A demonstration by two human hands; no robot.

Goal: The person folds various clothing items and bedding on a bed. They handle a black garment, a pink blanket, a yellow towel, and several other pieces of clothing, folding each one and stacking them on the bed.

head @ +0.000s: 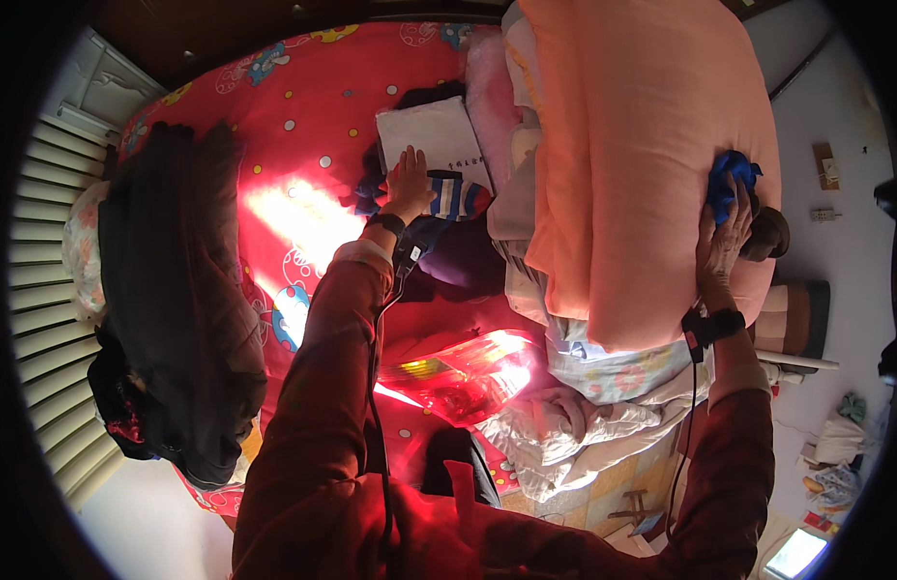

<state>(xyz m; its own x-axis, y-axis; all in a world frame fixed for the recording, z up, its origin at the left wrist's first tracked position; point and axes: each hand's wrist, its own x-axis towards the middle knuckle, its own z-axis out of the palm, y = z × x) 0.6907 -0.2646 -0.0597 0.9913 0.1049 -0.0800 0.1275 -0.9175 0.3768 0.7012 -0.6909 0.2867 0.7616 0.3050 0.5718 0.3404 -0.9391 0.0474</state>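
Note:
My left hand [410, 190] reaches over the bed with its fingers stretched out and slightly parted. It lies at the left end of a blue, white and red striped sock [457, 199], against a white flat packet [430, 129] that bears writing. Dark folded clothes [455, 264] lie below it. On the right, my right hand [730, 228] rests on a thick folded pink quilt [651, 159]. A crumpled blue cloth [722, 190] sits between its thumb and fingers. Beside that hand is a dark brown bundled item [766, 233], perhaps rolled socks.
A red patterned sheet [303, 138] covers the bed. Dark clothes [172, 290] are heaped at the left by a slatted headboard [53, 239]. A shiny red plastic bag [470, 377] lies near my body. Pale bedding [557, 435] hangs over the edge; a small wooden stool [637, 507] stands on the floor.

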